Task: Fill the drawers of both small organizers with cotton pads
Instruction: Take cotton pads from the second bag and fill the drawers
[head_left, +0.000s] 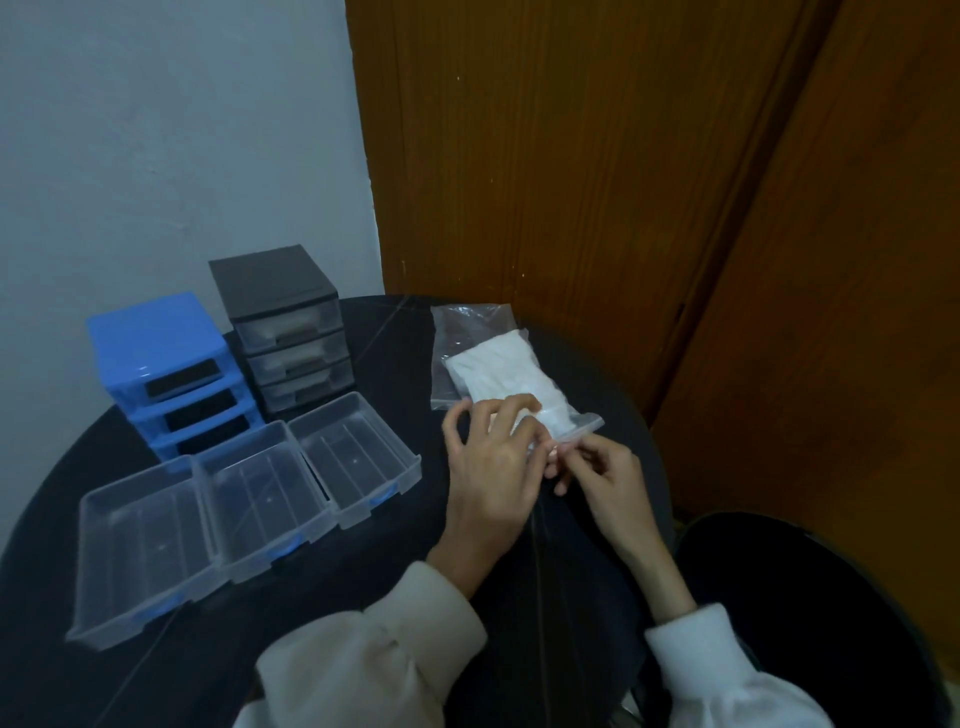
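Step in hand, by judgement: opening the clear zip-top plastic bag of white cotton pads, right of centre frame on the round black table. Both hands work at the bag's near, sealed edge. The left hand has thumb and forefinger pinched at the seal, other fingers curled above it; the right hand pinches the same strip from the other side. To do it well: pull the two lips apart evenly, keep the bag flat on the table, and avoid tearing the film or spilling the stack.

Containers. Blue plastic three-tier organizer, left of centre: all three slots dark, drawers out. Its three clear plastic drawers with blue handles lie in a row, lower left, touching side by side, nothing in them. Dark grey plastic three-tier organizer, just beside the blue one toward the wall: three translucent drawers in place, pale contents showing through, likely pads, not certain.
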